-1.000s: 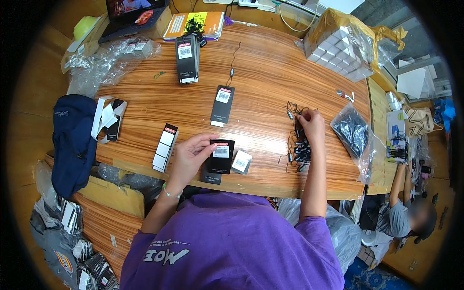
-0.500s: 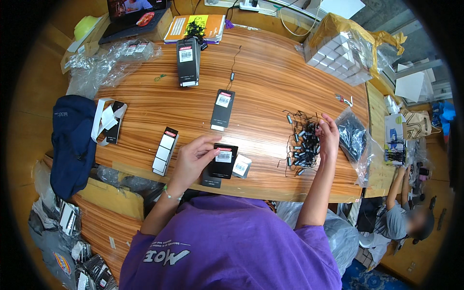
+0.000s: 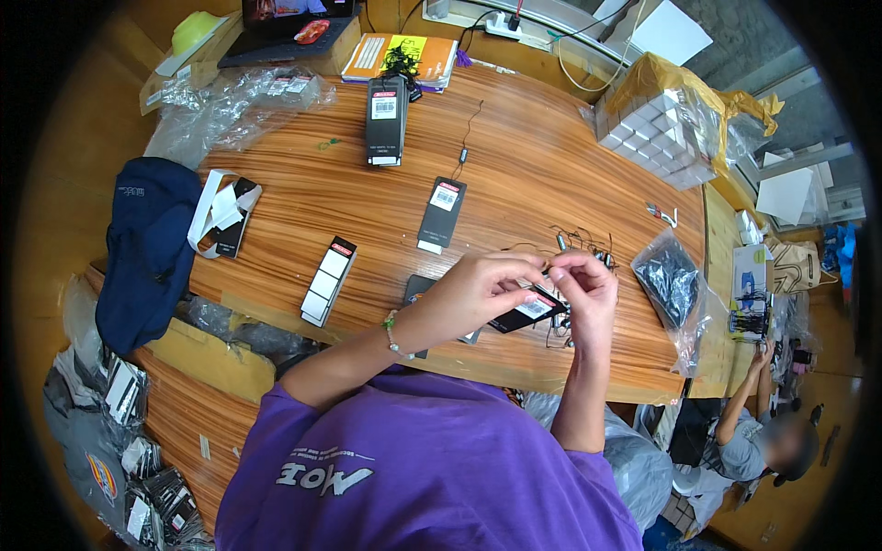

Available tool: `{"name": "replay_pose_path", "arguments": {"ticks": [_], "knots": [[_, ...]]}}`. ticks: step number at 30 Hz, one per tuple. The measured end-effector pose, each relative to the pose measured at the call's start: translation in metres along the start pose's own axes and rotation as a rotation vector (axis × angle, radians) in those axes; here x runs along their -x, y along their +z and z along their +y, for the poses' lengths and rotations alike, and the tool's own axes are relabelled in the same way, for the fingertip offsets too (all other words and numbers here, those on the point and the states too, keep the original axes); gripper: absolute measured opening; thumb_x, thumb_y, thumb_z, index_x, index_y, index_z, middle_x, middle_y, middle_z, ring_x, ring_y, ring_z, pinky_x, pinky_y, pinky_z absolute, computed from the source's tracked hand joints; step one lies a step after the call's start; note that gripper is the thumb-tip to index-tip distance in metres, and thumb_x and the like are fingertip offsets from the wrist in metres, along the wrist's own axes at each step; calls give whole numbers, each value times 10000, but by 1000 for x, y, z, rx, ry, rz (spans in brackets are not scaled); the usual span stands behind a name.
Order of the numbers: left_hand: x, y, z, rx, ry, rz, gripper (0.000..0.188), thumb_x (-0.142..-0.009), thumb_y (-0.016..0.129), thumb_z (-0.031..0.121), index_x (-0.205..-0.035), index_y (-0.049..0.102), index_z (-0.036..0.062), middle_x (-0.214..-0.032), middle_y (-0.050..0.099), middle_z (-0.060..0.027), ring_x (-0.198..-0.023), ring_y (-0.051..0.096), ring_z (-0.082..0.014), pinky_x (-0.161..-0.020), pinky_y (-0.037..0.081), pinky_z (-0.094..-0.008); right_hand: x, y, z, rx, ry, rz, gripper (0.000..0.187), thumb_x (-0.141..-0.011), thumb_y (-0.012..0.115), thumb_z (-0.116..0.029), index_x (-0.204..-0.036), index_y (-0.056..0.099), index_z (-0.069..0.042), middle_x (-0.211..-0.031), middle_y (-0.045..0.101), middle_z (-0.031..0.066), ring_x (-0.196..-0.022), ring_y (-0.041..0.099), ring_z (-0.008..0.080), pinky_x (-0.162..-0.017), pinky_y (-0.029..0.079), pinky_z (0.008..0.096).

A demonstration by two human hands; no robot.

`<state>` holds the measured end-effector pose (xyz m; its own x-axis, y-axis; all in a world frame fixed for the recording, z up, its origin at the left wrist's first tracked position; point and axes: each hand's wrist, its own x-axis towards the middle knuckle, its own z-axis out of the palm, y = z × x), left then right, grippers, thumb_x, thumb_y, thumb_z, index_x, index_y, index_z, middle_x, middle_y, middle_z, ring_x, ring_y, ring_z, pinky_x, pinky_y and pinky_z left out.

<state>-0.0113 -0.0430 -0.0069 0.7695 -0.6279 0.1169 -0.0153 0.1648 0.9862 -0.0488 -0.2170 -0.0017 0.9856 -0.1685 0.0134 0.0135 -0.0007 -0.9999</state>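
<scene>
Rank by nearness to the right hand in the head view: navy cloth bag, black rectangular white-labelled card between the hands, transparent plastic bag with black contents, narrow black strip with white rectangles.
1. Black card: just left of the right hand.
2. Plastic bag: to its right.
3. Narrow strip: farther left.
4. Cloth bag: far left.

One laptop (image 3: pixel 292 48), one clear bag of black cords (image 3: pixel 672 280) and one wrapped block of white boxes (image 3: pixel 654 133) around this desk (image 3: pixel 542 188). I get at least four loose black tags: one tilted (image 3: pixel 533 313), one flat (image 3: pixel 442 219), one half hidden (image 3: pixel 417 288), one off left (image 3: pixel 241 220). Plus one tag stack (image 3: pixel 384 138), can't count its layers. Cord heap (image 3: pixel 599 246)? Too tangled to count lol.
</scene>
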Motion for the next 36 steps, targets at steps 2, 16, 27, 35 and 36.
{"name": "replay_pose_path", "arguments": {"ticks": [2,16,27,35,36], "knots": [[1,-2,1,-80,-14,-3,180,-800,621,75,-959,620,-10,-856,648,-119,-716,628,-135,-635,493,-242,2,6,0,9,23,-18,99,-773,622,28,-866,633,-5,-769,611,10,-689,529,47,-636,416,178],[21,-8,-11,-222,-81,-53,171,-796,635,79,-944,640,-8,-792,654,-77,-691,598,-77,-608,490,-209,-26,-6,5,-767,37,100,155,-824,572,-35,-971,527,-58,-871,593,80,-822,568,159,-782,464,327],[13,-16,-11,-127,68,225,154,-789,605,-2,-940,630,-17,-1115,558,-112,-831,616,-120,-712,523,-215,-17,-8,-6,-622,-79,-59,103,-845,562,-46,-947,560,-33,-814,591,49,-711,551,117,-721,459,305],[6,-25,-14,-70,134,342,164,-774,600,-64,-935,615,-37,-1034,574,-96,-868,603,-119,-747,528,-223,2,22,-16,482,-240,-24,50,-735,652,-8,-750,612,19,-666,563,26,-572,476,70,-527,372,202],[6,-25,-14,-57,130,345,163,-775,600,-63,-934,614,-35,-999,588,-90,-861,605,-119,-743,526,-222,3,30,-17,527,-270,0,52,-716,642,-3,-749,610,22,-642,544,64,-554,485,117,-517,382,237]]}}
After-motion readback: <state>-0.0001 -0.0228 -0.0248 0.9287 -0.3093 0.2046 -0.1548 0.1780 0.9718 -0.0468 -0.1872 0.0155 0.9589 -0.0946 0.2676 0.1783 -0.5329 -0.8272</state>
